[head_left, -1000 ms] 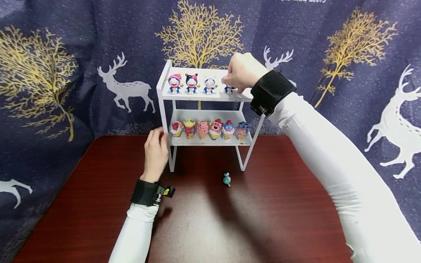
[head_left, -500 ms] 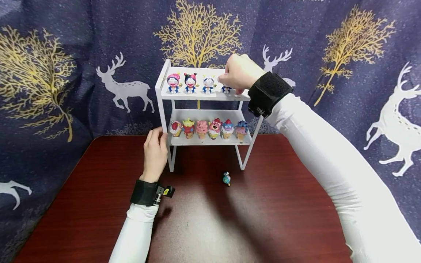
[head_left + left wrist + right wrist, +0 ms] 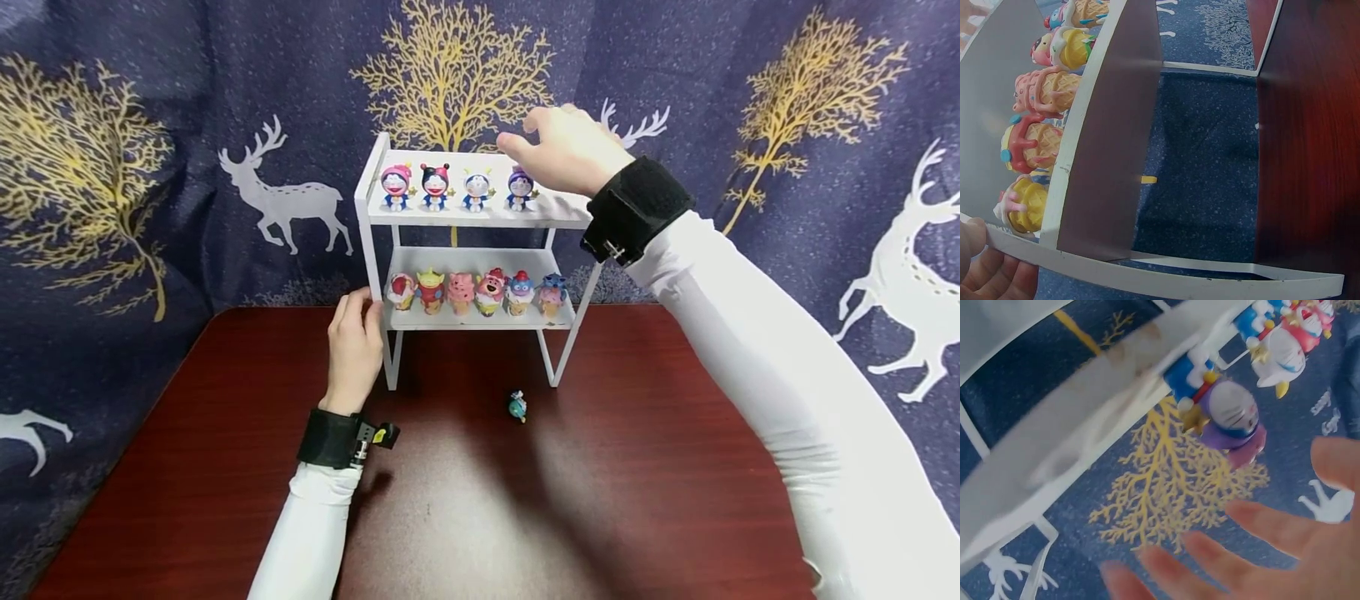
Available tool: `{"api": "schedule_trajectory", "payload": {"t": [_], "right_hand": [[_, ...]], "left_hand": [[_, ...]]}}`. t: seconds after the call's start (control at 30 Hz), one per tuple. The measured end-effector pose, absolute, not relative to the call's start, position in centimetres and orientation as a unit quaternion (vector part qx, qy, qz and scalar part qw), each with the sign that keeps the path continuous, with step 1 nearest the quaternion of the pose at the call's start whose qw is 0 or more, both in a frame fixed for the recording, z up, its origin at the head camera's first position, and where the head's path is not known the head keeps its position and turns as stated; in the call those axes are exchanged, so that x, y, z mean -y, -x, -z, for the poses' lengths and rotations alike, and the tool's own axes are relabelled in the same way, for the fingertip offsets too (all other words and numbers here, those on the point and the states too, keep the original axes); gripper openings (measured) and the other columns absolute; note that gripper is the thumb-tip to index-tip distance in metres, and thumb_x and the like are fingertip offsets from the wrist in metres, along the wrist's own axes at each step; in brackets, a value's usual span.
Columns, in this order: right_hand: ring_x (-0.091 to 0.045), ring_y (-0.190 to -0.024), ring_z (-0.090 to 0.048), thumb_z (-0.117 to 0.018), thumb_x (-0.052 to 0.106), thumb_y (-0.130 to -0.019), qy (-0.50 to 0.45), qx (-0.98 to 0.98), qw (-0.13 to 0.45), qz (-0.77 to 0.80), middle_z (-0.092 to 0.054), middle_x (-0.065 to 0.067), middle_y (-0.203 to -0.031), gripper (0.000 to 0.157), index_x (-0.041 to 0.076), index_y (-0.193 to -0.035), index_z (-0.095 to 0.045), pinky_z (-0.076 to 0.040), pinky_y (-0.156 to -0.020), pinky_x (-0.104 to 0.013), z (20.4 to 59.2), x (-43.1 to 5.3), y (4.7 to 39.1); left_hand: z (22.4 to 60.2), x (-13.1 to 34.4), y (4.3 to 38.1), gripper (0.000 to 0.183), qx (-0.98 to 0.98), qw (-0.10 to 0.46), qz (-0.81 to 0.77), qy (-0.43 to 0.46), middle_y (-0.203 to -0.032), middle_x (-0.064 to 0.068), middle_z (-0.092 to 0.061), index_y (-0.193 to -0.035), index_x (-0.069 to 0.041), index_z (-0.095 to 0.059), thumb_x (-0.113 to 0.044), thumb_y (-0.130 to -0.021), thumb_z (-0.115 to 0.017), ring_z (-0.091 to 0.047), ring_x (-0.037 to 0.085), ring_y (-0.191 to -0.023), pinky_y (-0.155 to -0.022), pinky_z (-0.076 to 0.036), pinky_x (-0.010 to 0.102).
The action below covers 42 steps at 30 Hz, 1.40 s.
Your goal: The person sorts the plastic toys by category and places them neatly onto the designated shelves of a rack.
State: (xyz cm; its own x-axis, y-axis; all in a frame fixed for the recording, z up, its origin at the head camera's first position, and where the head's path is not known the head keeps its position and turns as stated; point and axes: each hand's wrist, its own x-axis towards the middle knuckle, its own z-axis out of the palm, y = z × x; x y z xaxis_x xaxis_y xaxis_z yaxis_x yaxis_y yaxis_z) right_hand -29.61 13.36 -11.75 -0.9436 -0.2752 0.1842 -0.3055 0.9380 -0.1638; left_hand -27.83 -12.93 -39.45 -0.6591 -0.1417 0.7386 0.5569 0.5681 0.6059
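A white two-tier rack [image 3: 465, 218] stands at the back of the table. My left hand [image 3: 355, 354] holds its left post [image 3: 1100, 272], thumb on one side and fingers on the other in the left wrist view. My right hand [image 3: 570, 150] is above the right end of the top shelf, fingers spread and holding nothing. Closest to it stands a purple-hooded cat figurine [image 3: 519, 189], apart from the fingers in the right wrist view. To its left stand a white-hooded figurine [image 3: 476, 192], a black-and-pink one [image 3: 435, 187] and a pink-hooded one [image 3: 396, 187].
Several ice-cream-cone figurines, among them a pink one [image 3: 461, 293], line the lower shelf. A small teal figurine [image 3: 517, 406] lies on the reddish-brown table [image 3: 637, 483] before the rack. Behind hangs a dark blue cloth [image 3: 300, 50] with deer and trees.
My right hand has let go of the purple-hooded figurine and lifted up and to the right, its fingers opening. That figurine now shows fully on the top shelf. The left hand stays put.
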Motion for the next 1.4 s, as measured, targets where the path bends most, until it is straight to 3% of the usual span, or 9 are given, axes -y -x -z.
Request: {"api": "schedule_trajectory", "payload": {"t": [0.1,0.23,0.43,0.67,0.93,1.17,1.27,1.4], "right_hand": [[-0.023,-0.136,-0.033,-0.035,0.054,-0.104,-0.159,0.970,0.133,-0.129,-0.035,-0.009,-0.148,0.060,0.014,-0.150,-0.039,-0.028,-0.107,-0.040,12.2,-13.3,28.9],[-0.016,-0.132,-0.035,-0.043,0.049,-0.103,-0.174,0.944,0.227,-0.163,-0.039,-0.001,-0.143,0.047,0.021,-0.141,-0.050,-0.030,-0.103,-0.033,12.6,-12.5,27.2],[-0.020,-0.126,-0.037,-0.051,0.038,-0.101,-0.244,0.891,0.366,-0.111,-0.048,-0.001,-0.135,0.034,0.018,-0.126,-0.062,-0.032,-0.092,-0.038,14.0,-10.4,24.5],[-0.028,-0.120,-0.042,-0.060,0.025,-0.093,-0.358,0.825,0.426,-0.098,-0.052,-0.009,-0.126,0.027,0.011,-0.116,-0.064,-0.034,-0.086,-0.045,18.0,-9.2,22.2],[-0.028,-0.113,-0.047,-0.061,0.020,-0.090,-0.440,0.803,0.399,-0.041,-0.055,-0.008,-0.119,0.023,0.014,-0.111,-0.066,-0.037,-0.083,-0.046,24.7,-9.8,21.1],[-0.023,-0.099,-0.052,-0.063,0.023,-0.090,-0.497,0.805,0.324,0.013,-0.056,-0.003,-0.110,0.015,0.016,-0.104,-0.064,-0.037,-0.078,-0.039,31.2,-10.9,20.8],[-0.020,-0.090,-0.051,-0.064,0.020,-0.086,-0.522,0.803,0.282,0.057,-0.055,0.000,-0.100,0.009,0.017,-0.095,-0.062,-0.036,-0.074,-0.037,34.7,-12.5,21.2],[-0.017,-0.084,-0.049,-0.069,0.017,-0.078,-0.535,0.805,0.232,0.113,-0.053,0.004,-0.091,0.013,0.021,-0.087,-0.061,-0.034,-0.071,-0.035,39.5,-14.7,22.2]], "left_hand": [[39.6,12.8,27.9,0.021,0.796,0.388,0.446,0.128,-0.102,0.013,-0.054,-0.118,0.001,-0.057,-0.013,-0.104,-0.051,-0.047,0.024,-0.085,-0.072,-0.037,0.036],[39.7,12.7,27.9,0.022,0.799,0.382,0.447,0.126,-0.102,0.013,-0.053,-0.118,0.001,-0.057,-0.014,-0.104,-0.050,-0.047,0.024,-0.085,-0.072,-0.037,0.035],[39.6,12.7,27.8,0.021,0.794,0.393,0.447,0.124,-0.101,0.013,-0.053,-0.118,0.001,-0.057,-0.013,-0.104,-0.051,-0.048,0.025,-0.086,-0.073,-0.037,0.036],[39.7,12.7,27.8,0.022,0.796,0.391,0.446,0.124,-0.102,0.013,-0.053,-0.119,0.001,-0.057,-0.014,-0.104,-0.050,-0.048,0.024,-0.086,-0.073,-0.037,0.035],[39.4,12.7,27.9,0.021,0.794,0.397,0.442,0.128,-0.101,0.013,-0.053,-0.118,0.002,-0.057,-0.013,-0.104,-0.051,-0.048,0.024,-0.085,-0.072,-0.036,0.035],[39.4,12.8,27.9,0.021,0.798,0.387,0.445,0.124,-0.103,0.013,-0.053,-0.118,0.001,-0.057,-0.014,-0.105,-0.050,-0.048,0.024,-0.086,-0.073,-0.037,0.035],[39.5,12.7,27.8,0.021,0.799,0.382,0.449,0.123,-0.104,0.013,-0.053,-0.118,0.001,-0.057,-0.014,-0.105,-0.050,-0.047,0.024,-0.087,-0.074,-0.038,0.036],[39.4,12.7,27.8,0.021,0.798,0.382,0.449,0.123,-0.104,0.014,-0.054,-0.118,0.002,-0.057,-0.013,-0.105,-0.049,-0.047,0.025,-0.086,-0.073,-0.038,0.036]]}}
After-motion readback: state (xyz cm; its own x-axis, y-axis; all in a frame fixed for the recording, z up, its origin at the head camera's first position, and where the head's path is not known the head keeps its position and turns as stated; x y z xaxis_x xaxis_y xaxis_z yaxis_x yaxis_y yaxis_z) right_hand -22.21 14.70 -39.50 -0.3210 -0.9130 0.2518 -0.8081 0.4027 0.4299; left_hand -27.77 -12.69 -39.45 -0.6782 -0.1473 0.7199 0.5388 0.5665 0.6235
